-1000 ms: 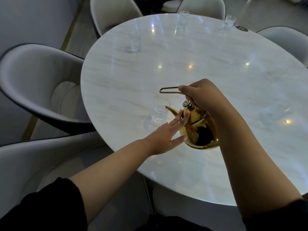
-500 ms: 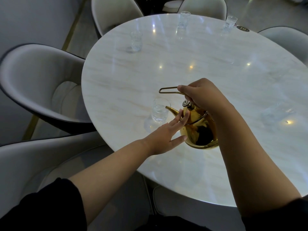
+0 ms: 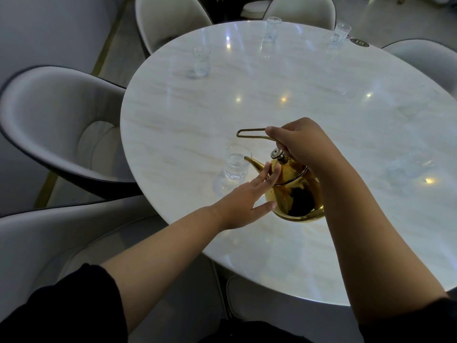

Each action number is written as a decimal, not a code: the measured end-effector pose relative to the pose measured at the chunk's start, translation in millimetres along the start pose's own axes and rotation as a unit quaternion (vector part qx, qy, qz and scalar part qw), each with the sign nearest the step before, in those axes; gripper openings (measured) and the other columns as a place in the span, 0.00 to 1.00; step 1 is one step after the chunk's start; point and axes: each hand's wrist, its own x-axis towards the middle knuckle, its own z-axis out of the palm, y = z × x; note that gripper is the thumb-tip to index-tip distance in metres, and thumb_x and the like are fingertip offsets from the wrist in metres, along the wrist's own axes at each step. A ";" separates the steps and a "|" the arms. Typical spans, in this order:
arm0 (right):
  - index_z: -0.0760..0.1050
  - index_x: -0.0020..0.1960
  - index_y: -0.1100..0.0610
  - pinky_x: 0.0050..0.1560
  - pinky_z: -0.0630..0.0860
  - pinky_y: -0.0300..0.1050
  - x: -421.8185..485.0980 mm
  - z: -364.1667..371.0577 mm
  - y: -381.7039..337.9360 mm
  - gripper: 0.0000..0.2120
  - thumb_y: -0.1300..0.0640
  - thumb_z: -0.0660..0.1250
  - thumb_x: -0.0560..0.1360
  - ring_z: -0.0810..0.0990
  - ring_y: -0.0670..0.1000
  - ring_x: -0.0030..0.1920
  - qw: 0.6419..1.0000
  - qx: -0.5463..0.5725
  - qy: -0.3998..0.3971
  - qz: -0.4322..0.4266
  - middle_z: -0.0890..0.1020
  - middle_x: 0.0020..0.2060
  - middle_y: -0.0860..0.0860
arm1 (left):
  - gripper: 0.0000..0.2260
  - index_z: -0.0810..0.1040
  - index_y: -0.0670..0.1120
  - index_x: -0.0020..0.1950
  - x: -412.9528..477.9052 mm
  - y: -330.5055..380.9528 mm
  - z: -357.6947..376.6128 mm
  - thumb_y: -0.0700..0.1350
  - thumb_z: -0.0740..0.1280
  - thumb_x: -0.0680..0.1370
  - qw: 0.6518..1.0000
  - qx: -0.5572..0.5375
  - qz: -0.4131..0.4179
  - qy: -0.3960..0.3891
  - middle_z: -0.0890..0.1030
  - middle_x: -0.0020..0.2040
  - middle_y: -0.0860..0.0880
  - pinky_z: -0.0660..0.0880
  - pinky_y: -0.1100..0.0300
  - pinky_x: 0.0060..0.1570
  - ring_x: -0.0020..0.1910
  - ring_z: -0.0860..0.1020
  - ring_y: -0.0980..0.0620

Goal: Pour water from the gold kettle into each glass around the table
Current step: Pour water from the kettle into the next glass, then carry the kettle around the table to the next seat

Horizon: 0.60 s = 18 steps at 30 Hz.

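The polished gold metal kettle is held above the near-left part of the round white marble bench, tipped to the left. The tip of its curved spout sits at the right rim of a clear ribbed drinking glass. That glass stands upright on the bench and has water in it; a stream from the spout cannot be made out.

The right hand grips the kettle's thin looped wire handle from above, fingers curled round it, just over the lid's small ridged knob. The left hand is flat, its straight fingers resting against the kettle's shoulder beside the spout, the thumb spread below towards the belly.

Farther out, a second clear glass stands at the far-left edge of the bench, a third at the far edge and a fourth at the far right, just beside a small dark round disc. A faint, blurred glass stands on the right side.

Pale upholstered chairs with dark edging ring the bench: one on the left, one at the near left and one at the far left.
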 end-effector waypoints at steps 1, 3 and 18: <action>0.68 0.27 0.60 0.30 0.63 0.41 -1.0 -0.6 2.6 0.23 0.48 0.62 0.77 0.64 0.47 0.22 1.000 0.016 0.007 -0.001 0.69 0.22 0.51 | 0.32 0.34 0.61 0.70 0.3 0.6 -0.3 0.50 0.57 0.81 1.000 0.003 -0.003 -0.001 0.38 0.77 0.52 0.60 0.51 0.70 0.75 0.58 0.47; 0.66 0.27 0.60 0.29 0.61 0.41 -3.5 -1.2 8.4 0.23 0.49 0.62 0.77 0.62 0.45 0.20 0.999 0.046 0.022 -0.007 0.66 0.22 0.51 | 0.32 0.34 0.62 0.70 0.7 1.4 -0.9 0.50 0.57 0.81 1.000 0.010 -0.006 0.000 0.38 0.77 0.53 0.62 0.53 0.68 0.74 0.59 0.47; 0.62 0.24 0.56 0.24 0.58 0.38 -45.7 13.8 57.0 0.24 0.53 0.65 0.76 0.57 0.46 0.21 0.930 0.336 0.151 0.022 0.62 0.19 0.48 | 0.31 0.46 0.58 0.76 -0.6 9.9 5.1 0.53 0.61 0.79 0.999 0.036 -0.013 0.001 0.42 0.78 0.52 0.56 0.46 0.73 0.76 0.53 0.49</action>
